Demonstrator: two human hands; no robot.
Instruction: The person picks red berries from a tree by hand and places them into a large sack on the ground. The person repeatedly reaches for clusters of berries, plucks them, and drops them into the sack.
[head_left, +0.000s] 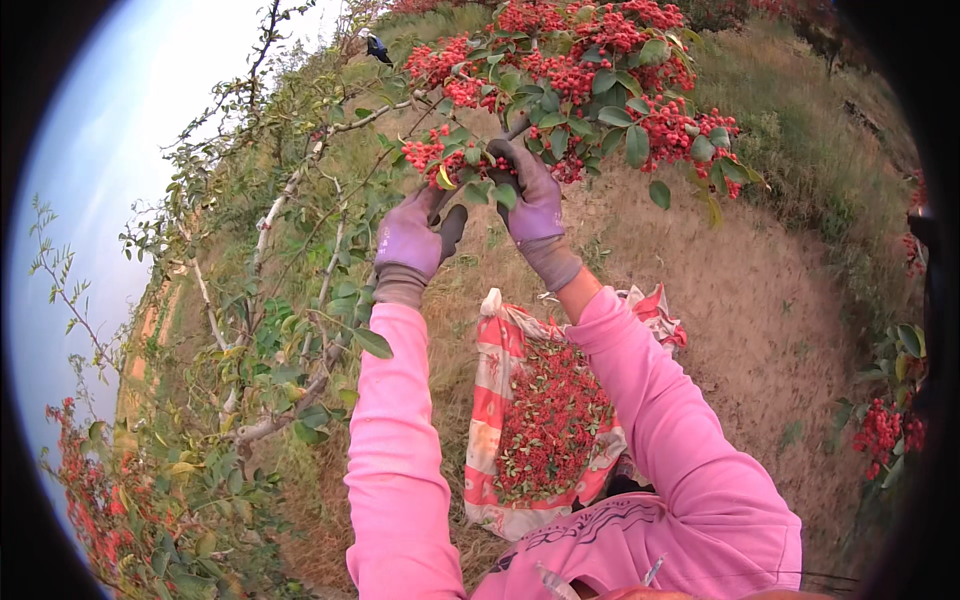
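Observation:
Both hands wear purple gloves with dark grey fingers and reach up to a fruiting branch (519, 129). My right hand (534, 191) curls its fingers around this branch, beside a few red berries. Close by on the left, my left hand (412, 232) has its fingertips under a small red berry cluster (426, 154), thumb held apart. Leaves and the glove itself hide whether it grips anything. Larger bunches of red berries (566, 75) with green leaves hang just beyond the hands.
Below my arms, a red-and-white cloth bag (487, 420) stands open, filled with picked red berries and leaves (551, 420). Bare branches (274, 206) of a shrub crowd the left side. More berries (877, 435) hang at the right edge. Dry soil (742, 315) lies beneath.

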